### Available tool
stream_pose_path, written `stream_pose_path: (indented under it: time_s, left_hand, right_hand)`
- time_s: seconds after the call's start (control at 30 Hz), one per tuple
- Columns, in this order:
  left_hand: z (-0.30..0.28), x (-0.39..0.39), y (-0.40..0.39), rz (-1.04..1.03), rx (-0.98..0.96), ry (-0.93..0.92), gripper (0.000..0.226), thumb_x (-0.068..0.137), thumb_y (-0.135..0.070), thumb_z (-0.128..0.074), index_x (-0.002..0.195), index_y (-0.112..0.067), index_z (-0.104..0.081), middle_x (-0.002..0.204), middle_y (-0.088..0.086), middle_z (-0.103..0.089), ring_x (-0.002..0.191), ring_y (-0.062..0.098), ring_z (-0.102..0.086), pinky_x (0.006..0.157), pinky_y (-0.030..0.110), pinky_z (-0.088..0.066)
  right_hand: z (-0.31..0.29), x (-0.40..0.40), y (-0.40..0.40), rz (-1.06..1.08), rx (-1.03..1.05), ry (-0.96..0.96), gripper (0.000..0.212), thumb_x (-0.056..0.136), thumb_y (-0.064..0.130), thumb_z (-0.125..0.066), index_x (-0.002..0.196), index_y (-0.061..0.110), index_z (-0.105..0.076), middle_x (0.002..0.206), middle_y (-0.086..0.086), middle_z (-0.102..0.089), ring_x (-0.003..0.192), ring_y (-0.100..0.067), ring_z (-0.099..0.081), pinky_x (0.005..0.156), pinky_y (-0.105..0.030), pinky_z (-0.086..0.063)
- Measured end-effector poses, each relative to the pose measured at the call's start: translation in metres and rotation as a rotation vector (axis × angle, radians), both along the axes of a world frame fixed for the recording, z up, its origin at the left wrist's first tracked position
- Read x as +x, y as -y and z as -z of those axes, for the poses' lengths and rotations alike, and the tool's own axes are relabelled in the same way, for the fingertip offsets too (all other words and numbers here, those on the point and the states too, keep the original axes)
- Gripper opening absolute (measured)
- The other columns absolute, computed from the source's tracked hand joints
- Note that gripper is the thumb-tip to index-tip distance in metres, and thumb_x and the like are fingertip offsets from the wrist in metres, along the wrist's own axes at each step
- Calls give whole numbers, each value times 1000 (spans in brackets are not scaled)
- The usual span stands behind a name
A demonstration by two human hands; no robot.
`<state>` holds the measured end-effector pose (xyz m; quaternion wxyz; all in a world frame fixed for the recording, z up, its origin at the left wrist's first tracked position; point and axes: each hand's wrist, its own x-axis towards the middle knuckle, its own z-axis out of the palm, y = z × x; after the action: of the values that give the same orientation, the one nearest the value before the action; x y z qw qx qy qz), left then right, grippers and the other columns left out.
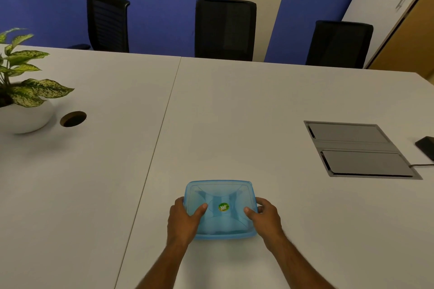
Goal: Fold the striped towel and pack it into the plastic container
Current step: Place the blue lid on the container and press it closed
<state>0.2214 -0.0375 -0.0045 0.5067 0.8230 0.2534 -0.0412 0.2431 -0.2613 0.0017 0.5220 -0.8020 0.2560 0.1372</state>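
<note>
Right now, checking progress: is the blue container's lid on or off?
On: the lid covers the container, both hands gripping its sides.

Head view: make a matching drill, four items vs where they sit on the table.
Items:
1. container
2. plant
3. cable hatch
4. phone

Places:
A. far left edge, in a white pot
B. right side, set flush into the table top
C. near centre, held by the left hand and right hand
D. right edge, partly cut off by the frame

Pairs: 1-C, 2-A, 3-B, 4-D
</note>
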Motion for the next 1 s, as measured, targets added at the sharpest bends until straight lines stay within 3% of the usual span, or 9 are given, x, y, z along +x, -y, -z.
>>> stream_pose_path:
  time_s: [0.4, 0.57, 0.7, 0.83, 1.0]
  left_hand:
    - [-11, 9, -6, 18, 76, -143, 61, 69, -60, -78, 101, -17, -49, 97, 0, -61, 83, 17, -62, 58, 27, -47]
    - [-12, 21, -12, -17, -14, -112, 67, 63, -48, -87, 110, -15, -53, 101, 3, -63, 87, 20, -65, 67, 32, -52]
    - [-16, 34, -12, -78, -9, -84, 51, 85, -48, -68, 117, -8, -60, 109, 9, -66, 91, 22, -61, 73, 33, -48]
    - [-14, 44, -16, -125, -62, -109, 36, 91, -46, -61, 106, -12, -60, 102, 4, -63, 94, 24, -59, 79, 36, -49]
    - [-13, 52, -17, -182, -189, -135, 25, 90, -33, -66, 92, -9, -60, 89, 5, -64, 88, 26, -61, 70, 34, -45]
  right_hand:
    - [8, 8, 3, 43, 69, -50, 35, 76, 24, -79, 104, 18, -57, 100, -12, -69, 89, -29, -70, 77, -49, -60]
    - [10, 10, 1, 54, 40, -58, 37, 76, 23, -78, 104, 16, -56, 101, -9, -67, 91, -27, -68, 82, -50, -59]
    - [11, 10, 2, 56, 23, -49, 36, 76, 23, -78, 104, 15, -56, 100, -9, -66, 91, -27, -67, 82, -49, -58]
    - [12, 11, 2, 48, 16, -41, 34, 77, 22, -77, 102, 16, -55, 100, -8, -65, 91, -26, -67, 81, -48, -59]
    - [14, 10, 1, 47, 9, -20, 33, 78, 20, -77, 102, 14, -55, 98, -9, -64, 89, -26, -66, 79, -47, -59]
